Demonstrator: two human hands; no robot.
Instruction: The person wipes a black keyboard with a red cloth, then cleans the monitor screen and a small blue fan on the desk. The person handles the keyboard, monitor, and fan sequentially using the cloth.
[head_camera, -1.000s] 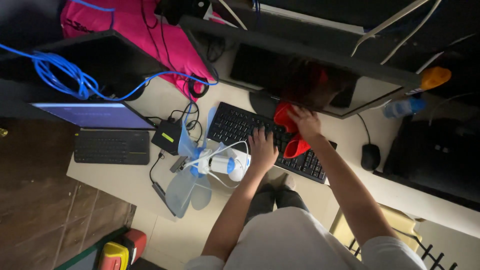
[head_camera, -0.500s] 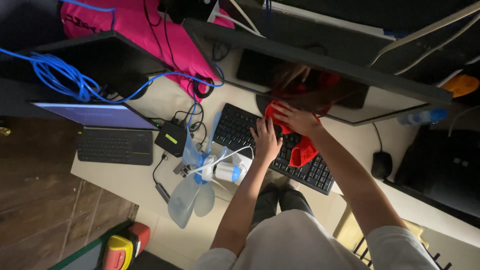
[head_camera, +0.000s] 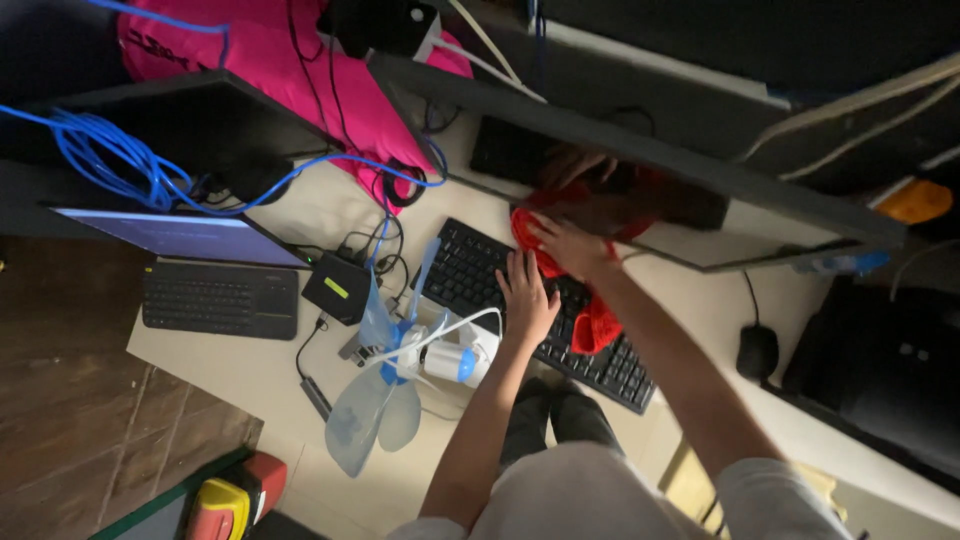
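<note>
My left hand lies flat on a black keyboard on a pale desk, fingers spread, holding nothing. My right hand presses a red cloth that is draped over the keyboard's middle, just below a large dark monitor. The monitor's glossy screen mirrors the hand and the cloth. Part of the cloth hangs down past the keyboard's near edge.
A small white and blue fan with clear blades stands left of the keyboard. A second black keyboard sits under a lit screen at left. A black mouse, blue cables, a pink bag and a small black box crowd the desk.
The view has shifted as my head moved. Both hands stay on the keyboard; my right hand with the red cloth has slid slightly toward the monitor's base.
</note>
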